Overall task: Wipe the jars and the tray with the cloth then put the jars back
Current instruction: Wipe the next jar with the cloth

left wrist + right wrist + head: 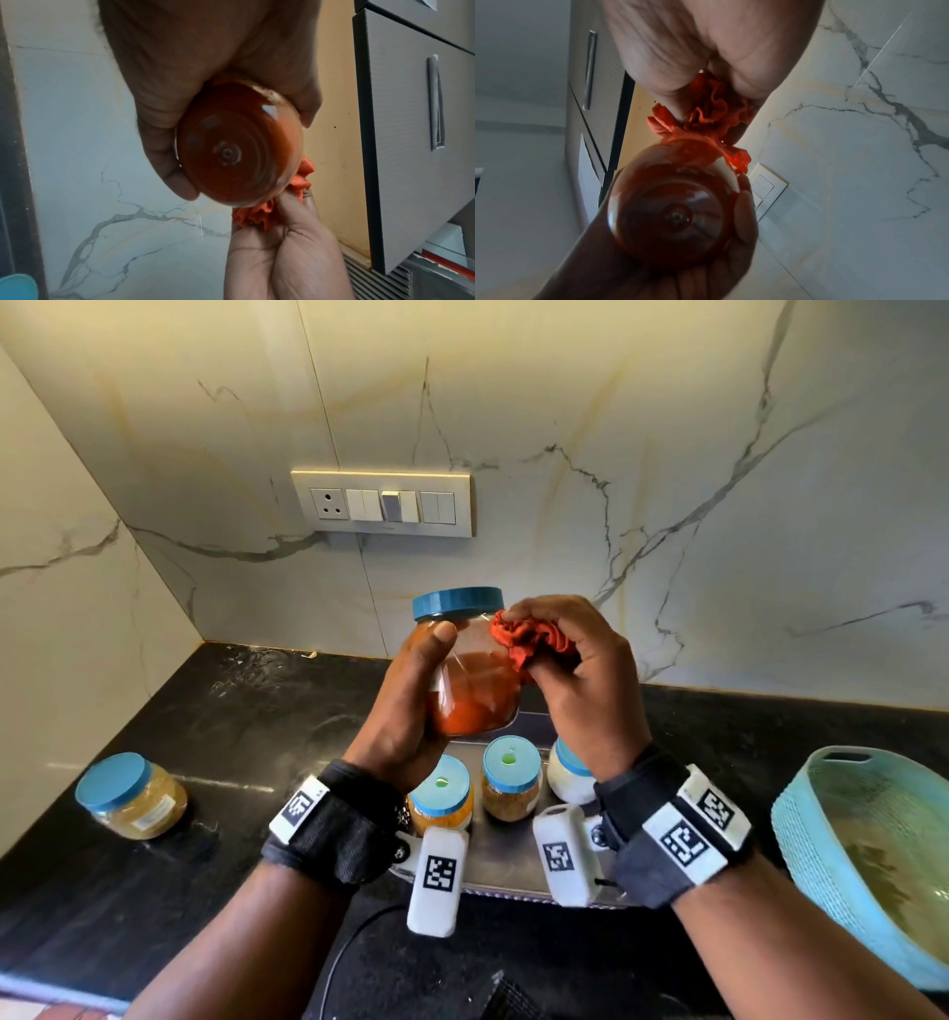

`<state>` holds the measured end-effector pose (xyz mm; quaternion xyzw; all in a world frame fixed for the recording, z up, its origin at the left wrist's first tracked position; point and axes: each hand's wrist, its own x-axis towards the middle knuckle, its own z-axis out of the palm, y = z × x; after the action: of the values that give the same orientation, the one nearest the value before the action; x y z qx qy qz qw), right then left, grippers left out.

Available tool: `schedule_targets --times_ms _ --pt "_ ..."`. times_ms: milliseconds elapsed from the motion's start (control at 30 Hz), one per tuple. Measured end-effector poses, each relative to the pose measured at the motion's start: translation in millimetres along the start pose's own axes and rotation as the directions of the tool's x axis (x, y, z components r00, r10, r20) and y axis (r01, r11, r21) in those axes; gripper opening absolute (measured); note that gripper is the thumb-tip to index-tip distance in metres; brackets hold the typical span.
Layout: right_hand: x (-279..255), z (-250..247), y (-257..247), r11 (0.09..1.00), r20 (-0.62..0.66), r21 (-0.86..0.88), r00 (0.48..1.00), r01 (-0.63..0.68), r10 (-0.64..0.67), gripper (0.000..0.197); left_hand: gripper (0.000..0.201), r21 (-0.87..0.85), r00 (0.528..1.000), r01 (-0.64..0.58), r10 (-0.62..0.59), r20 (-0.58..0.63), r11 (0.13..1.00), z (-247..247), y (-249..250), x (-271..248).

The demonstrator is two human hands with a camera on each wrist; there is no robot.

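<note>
My left hand (pixel 411 690) grips a clear jar of red powder (pixel 475 693) with a blue lid, lifted above the counter. Its round base shows in the left wrist view (pixel 231 154) and in the right wrist view (pixel 670 219). My right hand (pixel 575 660) holds a bunched orange cloth (pixel 534 636) pressed against the jar's upper right side. The cloth (pixel 711 113) meets the jar's shoulder in the right wrist view. Below my hands a steel tray (pixel 508 860) carries three blue-lidded jars (pixel 441 796) (pixel 512 783) (pixel 570 770). Another jar (pixel 131 796) stands alone on the counter at the left.
A light blue woven basket (pixel 801 819) sits at the right on the black counter (pixel 231 711). A switch panel (pixel 382 503) is on the marble wall behind. Cabinet doors (pixel 411 101) hang overhead. A cable (pixel 349 947) runs over the counter near the front edge.
</note>
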<state>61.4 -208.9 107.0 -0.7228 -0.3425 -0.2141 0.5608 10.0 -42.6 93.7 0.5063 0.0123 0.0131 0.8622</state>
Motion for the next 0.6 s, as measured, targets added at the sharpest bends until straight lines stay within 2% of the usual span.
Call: schedule_targets --times_ms 67,167,267,367,433,533,600 --pt "-10 1 -4 0.997 0.038 -0.057 0.998 0.056 -0.054 0.038 0.063 -0.031 1.0 0.009 -0.01 -0.015 0.999 -1 4 2" --pt "-32 -2 -10 0.977 0.146 -0.144 0.98 0.16 -0.139 0.037 0.087 -0.037 0.998 0.035 -0.037 -0.06 0.999 -2 5 4" --pt "-43 -4 -10 0.958 0.169 -0.197 0.97 0.207 -0.174 0.038 0.084 -0.028 0.997 0.078 -0.079 -0.025 0.997 -4 -1 4" --pt "-36 -4 -5 0.985 0.041 -0.131 0.993 0.113 -0.108 0.04 0.066 0.011 0.997 0.079 -0.079 0.015 0.997 -2 -5 2" --pt "-25 -5 2 1.0 -0.014 0.004 1.0 0.004 -0.004 0.038 0.059 0.02 0.996 0.088 -0.089 0.033 0.996 0 -7 -1" --pt "-16 -5 12 0.952 0.001 0.256 0.984 -0.17 0.176 0.036 0.055 -0.004 0.994 0.104 -0.104 0.039 0.995 1 -7 -4" --pt "-17 -4 12 0.931 0.008 0.296 0.975 -0.215 0.223 0.035 0.058 -0.001 0.996 0.087 -0.087 0.008 0.996 3 -5 -2"
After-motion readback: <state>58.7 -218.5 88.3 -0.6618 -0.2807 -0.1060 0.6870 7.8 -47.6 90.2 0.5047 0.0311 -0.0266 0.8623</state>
